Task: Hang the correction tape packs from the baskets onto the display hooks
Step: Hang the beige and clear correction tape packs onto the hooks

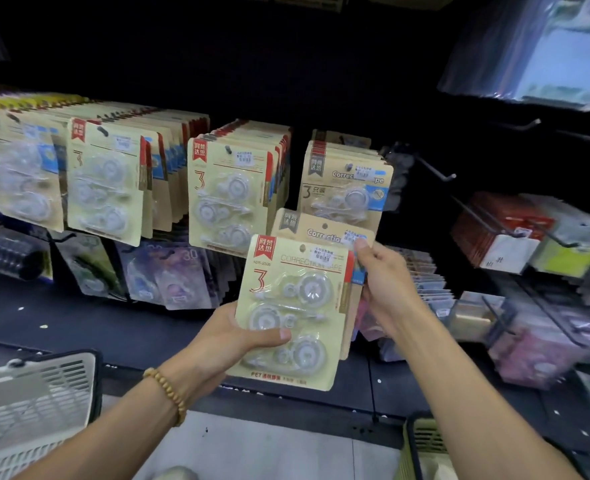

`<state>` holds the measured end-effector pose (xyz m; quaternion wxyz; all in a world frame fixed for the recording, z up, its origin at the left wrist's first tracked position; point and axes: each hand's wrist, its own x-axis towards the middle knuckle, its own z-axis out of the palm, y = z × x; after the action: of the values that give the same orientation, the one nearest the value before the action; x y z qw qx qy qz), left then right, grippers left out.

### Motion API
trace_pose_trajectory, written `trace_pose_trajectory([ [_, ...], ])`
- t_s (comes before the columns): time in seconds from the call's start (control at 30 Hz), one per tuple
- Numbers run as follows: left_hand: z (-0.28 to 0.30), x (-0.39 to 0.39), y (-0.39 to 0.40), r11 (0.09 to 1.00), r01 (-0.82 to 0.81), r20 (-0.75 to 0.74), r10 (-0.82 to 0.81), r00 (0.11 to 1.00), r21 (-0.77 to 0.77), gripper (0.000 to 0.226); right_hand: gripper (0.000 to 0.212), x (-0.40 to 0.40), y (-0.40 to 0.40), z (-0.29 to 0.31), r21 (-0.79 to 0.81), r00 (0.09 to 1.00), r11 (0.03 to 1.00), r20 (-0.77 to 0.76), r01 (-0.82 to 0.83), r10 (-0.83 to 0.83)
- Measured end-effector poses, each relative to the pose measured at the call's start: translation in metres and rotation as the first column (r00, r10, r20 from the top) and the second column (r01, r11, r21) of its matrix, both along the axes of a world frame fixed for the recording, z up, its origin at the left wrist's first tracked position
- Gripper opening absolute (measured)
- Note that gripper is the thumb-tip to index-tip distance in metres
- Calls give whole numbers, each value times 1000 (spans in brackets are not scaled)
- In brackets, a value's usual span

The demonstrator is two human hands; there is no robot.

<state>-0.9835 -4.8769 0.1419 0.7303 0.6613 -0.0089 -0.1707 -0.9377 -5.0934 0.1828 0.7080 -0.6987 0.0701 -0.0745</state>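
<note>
The person stands at the display with a small stack of packs in hand, so the step is hanging, not fetching. The left hand grips the stack from below, thumb curled over the front pack, a red-trimmed three-piece card. The right hand pinches the top right of the blue-trimmed pack just behind it, apparently drawing it out of the stack. Straight above hangs a row of matching blue packs on its hook; red-trimmed rows hang to the left. Bare hooks stick out to the right. The next move likely calls for lifting the blue pack clear, lining its punched hole with the tip of the hook that carries its kind, and sliding it back against the others. A white basket sits at lower left and a green basket at lower right; their contents cannot be seen.
</note>
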Motion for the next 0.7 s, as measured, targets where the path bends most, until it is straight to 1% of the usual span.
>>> trace_pose_trajectory([
  [0.07,2,3,-3,999,-1,6,1,1000,43,44,27,5,-5,5,-32,984,990,113,139,-134],
  [0.13,4,4,-2,998,-22,8,22,1000,63,36,27,11,-11,13,-98,935,951,240,292,-263],
  [0.17,5,5,-1,997,-37,9,37,999,65,35,28,14,-15,17,-128,907,928,294,349,-301],
  [0.23,7,5,2,997,-63,11,63,998,47,33,28,22,-22,23,-184,877,901,372,392,-305],
  [0.33,9,5,6,995,-99,6,99,995,4,32,37,38,-25,34,-246,864,891,439,381,-247],
  [0.43,9,5,9,992,-121,5,122,993,-19,37,39,54,-20,52,-267,861,881,446,389,-245],
  [0.57,8,6,12,989,-147,-9,147,989,-33,32,41,73,-21,57,-301,886,867,371,397,-277],
  [0.7,7,7,13,987,-153,-14,153,988,-49,30,34,80,-20,52,-281,883,857,326,432,-338],
])
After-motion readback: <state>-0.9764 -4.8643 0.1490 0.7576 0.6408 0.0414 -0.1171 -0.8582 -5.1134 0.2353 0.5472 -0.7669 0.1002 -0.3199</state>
